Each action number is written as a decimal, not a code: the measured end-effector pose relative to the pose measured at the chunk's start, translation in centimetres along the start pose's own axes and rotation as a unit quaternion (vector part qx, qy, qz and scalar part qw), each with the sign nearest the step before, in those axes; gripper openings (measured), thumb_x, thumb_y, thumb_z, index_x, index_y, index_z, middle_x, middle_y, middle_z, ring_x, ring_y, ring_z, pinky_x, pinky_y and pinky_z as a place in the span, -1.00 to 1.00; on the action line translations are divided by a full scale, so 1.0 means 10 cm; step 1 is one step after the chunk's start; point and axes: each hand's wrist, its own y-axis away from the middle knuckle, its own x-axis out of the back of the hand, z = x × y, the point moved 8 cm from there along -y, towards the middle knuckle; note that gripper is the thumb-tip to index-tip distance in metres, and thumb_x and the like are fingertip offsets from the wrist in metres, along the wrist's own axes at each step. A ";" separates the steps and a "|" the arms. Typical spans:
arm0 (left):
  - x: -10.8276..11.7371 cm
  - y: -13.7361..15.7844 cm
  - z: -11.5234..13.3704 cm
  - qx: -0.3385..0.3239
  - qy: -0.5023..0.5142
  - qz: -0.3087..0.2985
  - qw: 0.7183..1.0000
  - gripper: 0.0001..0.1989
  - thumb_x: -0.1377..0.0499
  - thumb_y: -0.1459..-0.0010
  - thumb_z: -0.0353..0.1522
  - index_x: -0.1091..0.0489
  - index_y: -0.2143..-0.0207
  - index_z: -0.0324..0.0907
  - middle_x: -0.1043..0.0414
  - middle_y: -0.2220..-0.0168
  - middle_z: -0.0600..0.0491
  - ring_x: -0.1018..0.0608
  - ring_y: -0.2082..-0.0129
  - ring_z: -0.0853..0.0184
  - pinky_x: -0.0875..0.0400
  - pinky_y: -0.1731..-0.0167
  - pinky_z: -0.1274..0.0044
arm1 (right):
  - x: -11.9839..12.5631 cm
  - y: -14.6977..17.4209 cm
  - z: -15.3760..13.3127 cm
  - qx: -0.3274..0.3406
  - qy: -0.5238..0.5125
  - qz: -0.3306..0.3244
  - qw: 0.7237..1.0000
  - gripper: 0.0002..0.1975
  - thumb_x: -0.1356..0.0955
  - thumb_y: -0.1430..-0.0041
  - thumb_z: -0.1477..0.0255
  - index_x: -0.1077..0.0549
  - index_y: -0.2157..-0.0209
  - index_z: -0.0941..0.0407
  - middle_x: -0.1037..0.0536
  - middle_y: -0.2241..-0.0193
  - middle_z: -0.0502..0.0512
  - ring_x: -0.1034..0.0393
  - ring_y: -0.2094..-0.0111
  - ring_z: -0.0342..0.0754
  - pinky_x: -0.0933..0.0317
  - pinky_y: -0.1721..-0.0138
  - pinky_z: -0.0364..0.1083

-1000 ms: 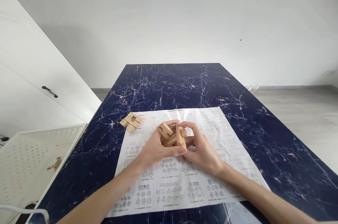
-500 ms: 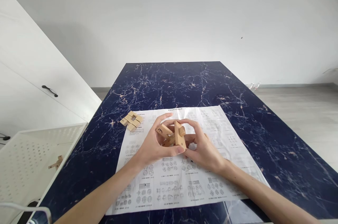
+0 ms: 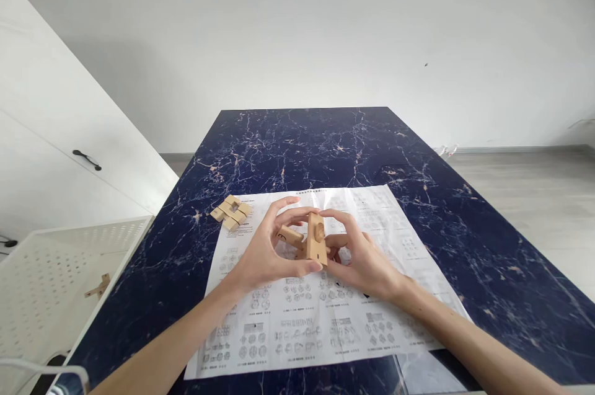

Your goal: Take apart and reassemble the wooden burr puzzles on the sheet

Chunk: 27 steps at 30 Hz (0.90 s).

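Observation:
Between my two hands is a partly joined wooden burr puzzle (image 3: 317,240) of pale notched blocks, some with dark marks. My left hand (image 3: 267,252) curls round its left side, thumb on the near end of the upright block and fingers at its far end. On the right side, my right hand (image 3: 360,252) grips it with bent fingers and thumb. The fingers partly hide how the pieces fit together. Below both hands lies a creased instruction sheet (image 3: 297,314) printed with small puzzle diagrams.
More notched wooden blocks (image 3: 231,212) sit together at the sheet's upper left corner. A dark blue marbled table (image 3: 302,147) carries everything. At the lower left stands a white perforated basket (image 3: 51,265) with a wooden piece (image 3: 98,286) in it, near a white cabinet (image 3: 69,110).
The puzzle has turned slightly between my hands, so the upright block shows more of its right face and the marked block on the left has tilted. Both hands keep their hold.

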 end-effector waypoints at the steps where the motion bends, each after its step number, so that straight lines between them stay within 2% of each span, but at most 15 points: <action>1: 0.01 0.00 0.02 -0.002 -0.004 -0.001 1.000 -0.04 -0.58 0.03 -0.33 -0.18 -0.34 0.08 -0.38 -0.36 -0.16 -0.42 -0.34 -0.09 -0.33 -0.28 0.08 | 0.00 0.00 -0.01 0.002 0.008 -0.002 1.000 -0.39 -0.40 -0.31 0.33 -0.09 -0.28 -0.06 -0.69 0.35 -0.03 -0.44 0.50 -0.07 -0.33 0.37 -0.05; 5: 0.00 -0.01 0.07 -0.015 0.026 -0.010 0.999 -0.06 -0.57 0.01 -0.33 -0.21 -0.35 0.04 -0.40 -0.34 -0.18 -0.40 -0.37 -0.10 -0.37 -0.27 0.10 | -0.01 -0.01 -0.02 0.006 0.006 0.002 1.000 -0.52 -0.39 -0.31 0.28 -0.11 -0.14 -0.05 -0.70 0.34 -0.02 -0.40 0.54 -0.09 -0.30 0.41 -0.07; 8: -0.01 -0.02 0.09 -0.024 0.058 -0.012 0.998 -0.08 -0.57 0.01 -0.31 -0.23 -0.33 0.03 -0.40 -0.34 -0.19 -0.41 -0.36 -0.11 -0.50 -0.16 0.17 | 0.00 -0.01 0.00 0.007 0.009 0.020 1.000 -0.56 -0.39 -0.31 0.25 -0.11 -0.07 -0.05 -0.70 0.37 -0.02 -0.43 0.52 -0.05 -0.28 0.43 -0.07; 11: 0.03 -0.05 0.12 -0.032 0.082 0.006 0.996 -0.13 -0.55 -0.03 -0.26 -0.24 -0.32 0.02 -0.38 -0.36 -0.21 -0.45 -0.33 -0.12 -0.58 -0.04 0.24 | -0.02 -0.01 0.01 0.002 0.033 0.011 0.999 -0.61 -0.38 -0.34 0.23 -0.14 -0.05 -0.05 -0.71 0.35 0.00 -0.47 0.49 -0.02 -0.30 0.40 -0.04; 15: 0.18 -0.08 0.28 -0.065 0.039 0.053 0.996 -0.17 -0.54 -0.06 -0.23 -0.26 -0.31 -0.04 -0.41 -0.34 -0.20 -0.44 -0.35 -0.06 -0.41 -0.27 0.15 | -0.04 -0.01 0.00 0.012 0.081 -0.004 0.997 -0.72 -0.35 -0.43 0.20 -0.32 -0.07 -0.03 -0.71 0.34 0.02 -0.49 0.46 -0.01 -0.31 0.33 0.00; 18: 0.39 -0.01 0.47 -0.085 -0.041 0.126 0.988 -0.24 -0.51 -0.11 -0.22 -0.29 -0.28 -0.08 -0.41 -0.35 -0.20 -0.44 -0.36 -0.05 -0.31 -0.35 0.09 | -0.05 -0.01 0.00 0.023 0.100 -0.006 0.995 -0.73 -0.33 -0.47 0.16 -0.45 -0.04 0.01 -0.64 0.43 0.02 -0.42 0.52 -0.04 -0.25 0.42 -0.03; 22: 0.74 0.38 0.61 -0.060 -0.185 0.269 0.943 -0.26 -0.51 -0.09 -0.20 -0.31 -0.26 -0.05 -0.43 -0.34 -0.13 -0.46 -0.34 -0.02 -0.34 -0.34 0.12 | -0.05 -0.02 0.03 0.020 0.077 0.003 0.997 -0.70 -0.33 -0.47 0.13 -0.49 -0.01 0.03 -0.61 0.47 0.01 -0.38 0.57 -0.07 -0.21 0.49 -0.05; 25: 0.92 0.82 0.56 0.008 -0.310 0.363 0.879 -0.19 -0.52 -0.01 -0.11 -0.32 -0.25 -0.01 -0.44 -0.32 -0.08 -0.49 -0.30 -0.06 -0.39 -0.30 0.08 | -0.04 -0.02 0.03 0.019 0.066 0.006 0.998 -0.70 -0.34 -0.47 0.12 -0.49 0.00 0.03 -0.62 0.45 0.02 -0.38 0.57 -0.07 -0.21 0.50 -0.04; 27: 0.99 1.07 0.46 0.062 -0.372 0.396 0.837 -0.16 -0.52 0.02 -0.05 -0.31 -0.26 0.02 -0.44 -0.32 -0.06 -0.48 -0.30 -0.11 -0.38 -0.30 0.02 | -0.04 -0.01 0.03 0.021 0.065 0.005 0.998 -0.70 -0.33 -0.47 0.13 -0.49 0.00 0.04 -0.62 0.46 0.02 -0.37 0.57 -0.06 -0.20 0.50 -0.03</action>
